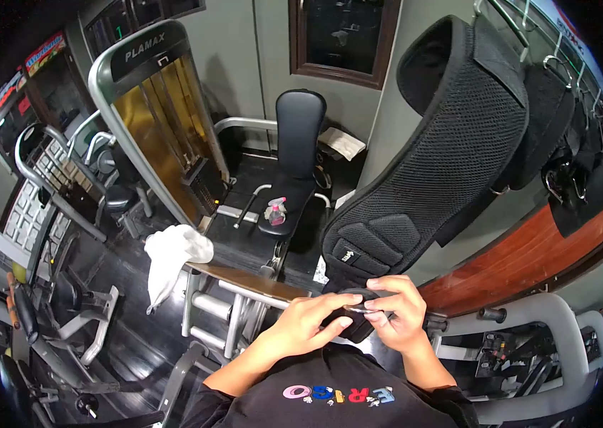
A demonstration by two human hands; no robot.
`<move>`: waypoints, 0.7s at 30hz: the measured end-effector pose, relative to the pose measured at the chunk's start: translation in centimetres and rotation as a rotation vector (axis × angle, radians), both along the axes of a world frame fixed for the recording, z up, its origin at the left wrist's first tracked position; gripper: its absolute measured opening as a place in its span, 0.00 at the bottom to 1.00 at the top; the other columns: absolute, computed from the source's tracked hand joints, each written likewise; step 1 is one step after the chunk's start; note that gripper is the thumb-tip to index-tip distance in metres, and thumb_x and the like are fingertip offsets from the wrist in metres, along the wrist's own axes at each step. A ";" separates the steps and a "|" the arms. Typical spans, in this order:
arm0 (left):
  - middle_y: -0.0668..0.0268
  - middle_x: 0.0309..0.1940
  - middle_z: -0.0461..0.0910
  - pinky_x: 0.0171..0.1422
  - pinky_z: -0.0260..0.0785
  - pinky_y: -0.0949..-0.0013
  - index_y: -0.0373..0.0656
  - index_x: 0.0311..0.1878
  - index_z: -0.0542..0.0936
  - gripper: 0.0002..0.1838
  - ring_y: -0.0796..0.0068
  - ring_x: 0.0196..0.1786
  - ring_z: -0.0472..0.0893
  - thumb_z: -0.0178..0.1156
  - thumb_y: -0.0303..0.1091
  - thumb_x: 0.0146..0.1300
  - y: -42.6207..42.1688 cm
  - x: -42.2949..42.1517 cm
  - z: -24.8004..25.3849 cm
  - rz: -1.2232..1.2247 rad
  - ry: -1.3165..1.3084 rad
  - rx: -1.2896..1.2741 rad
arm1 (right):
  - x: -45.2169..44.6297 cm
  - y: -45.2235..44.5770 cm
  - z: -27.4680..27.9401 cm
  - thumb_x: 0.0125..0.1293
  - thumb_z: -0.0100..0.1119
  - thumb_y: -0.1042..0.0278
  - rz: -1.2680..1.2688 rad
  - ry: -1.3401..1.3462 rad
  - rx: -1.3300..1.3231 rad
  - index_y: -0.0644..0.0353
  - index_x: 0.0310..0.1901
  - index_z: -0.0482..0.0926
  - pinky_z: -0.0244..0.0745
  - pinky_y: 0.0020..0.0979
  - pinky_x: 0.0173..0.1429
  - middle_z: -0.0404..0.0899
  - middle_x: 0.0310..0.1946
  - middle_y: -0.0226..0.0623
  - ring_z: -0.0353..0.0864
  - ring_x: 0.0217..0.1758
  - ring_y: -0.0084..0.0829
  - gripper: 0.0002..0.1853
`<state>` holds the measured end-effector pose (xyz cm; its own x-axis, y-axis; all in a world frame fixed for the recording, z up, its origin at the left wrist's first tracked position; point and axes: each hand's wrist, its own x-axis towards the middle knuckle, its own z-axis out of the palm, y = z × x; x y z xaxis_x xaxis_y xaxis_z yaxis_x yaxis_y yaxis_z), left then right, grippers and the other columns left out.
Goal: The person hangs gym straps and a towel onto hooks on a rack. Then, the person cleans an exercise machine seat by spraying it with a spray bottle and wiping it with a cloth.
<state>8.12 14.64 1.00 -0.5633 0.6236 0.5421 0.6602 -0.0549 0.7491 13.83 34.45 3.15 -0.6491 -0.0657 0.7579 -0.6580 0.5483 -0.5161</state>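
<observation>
A black mesh-covered weightlifting belt [437, 143] hangs from a wall rack and curves down toward me. Its padded lower end narrows into a black strap [341, 278]. At that strap, my left hand [308, 321] is closed, with thumb and fingers pinching the dark webbing. Close beside it my right hand [398, 314] grips the same spot around a small metal buckle [357, 309]. The fingers partly cover the buckle, so how the strap runs through it is hidden.
Other black gear [548, 121] hangs on the rack at right. Ahead stand a PLAMAX weight machine [141, 50] and a black padded seat [301, 132] with a pink-topped spray bottle [276, 212]. A white cloth [176, 257] drapes at left; a grey machine frame [565, 335] is at right.
</observation>
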 end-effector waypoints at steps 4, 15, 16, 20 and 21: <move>0.61 0.45 0.82 0.49 0.75 0.60 0.46 0.48 0.84 0.16 0.60 0.46 0.81 0.69 0.34 0.56 1.2 -1.1 3.1 0.079 0.204 0.025 | 0.3 0.9 1.6 0.56 0.71 0.67 -0.026 0.128 0.115 0.58 0.33 0.83 0.80 0.36 0.42 0.84 0.39 0.35 0.85 0.41 0.39 0.07; 0.63 0.31 0.83 0.33 0.71 0.67 0.41 0.41 0.82 0.07 0.65 0.30 0.82 0.65 0.32 0.60 10.1 -2.2 16.0 -0.090 0.450 0.186 | 1.3 5.4 12.2 0.64 0.67 0.72 -0.466 0.594 0.001 0.64 0.43 0.80 0.75 0.23 0.29 0.83 0.28 0.36 0.78 0.22 0.23 0.09; 0.62 0.31 0.83 0.33 0.72 0.67 0.41 0.42 0.82 0.08 0.65 0.30 0.83 0.65 0.32 0.61 10.8 -2.1 17.1 -0.103 0.392 0.198 | 1.1 6.3 13.3 0.64 0.67 0.72 -0.485 0.622 0.018 0.64 0.44 0.80 0.76 0.22 0.30 0.84 0.30 0.36 0.79 0.23 0.21 0.10; 0.62 0.32 0.85 0.37 0.74 0.72 0.39 0.48 0.83 0.14 0.73 0.29 0.82 0.66 0.35 0.62 13.4 -2.2 21.8 0.090 0.668 0.194 | 0.7 9.3 18.9 0.66 0.64 0.75 -0.410 0.553 -0.125 0.64 0.46 0.78 0.63 0.15 0.30 0.79 0.31 0.24 0.69 0.27 0.08 0.09; 0.63 0.33 0.85 0.37 0.74 0.71 0.41 0.49 0.83 0.16 0.73 0.29 0.82 0.67 0.37 0.61 14.1 -2.6 23.2 0.133 0.711 0.203 | 1.0 10.1 20.8 0.66 0.64 0.74 -0.484 0.524 -0.082 0.63 0.46 0.79 0.62 0.16 0.30 0.78 0.26 0.22 0.67 0.26 0.08 0.09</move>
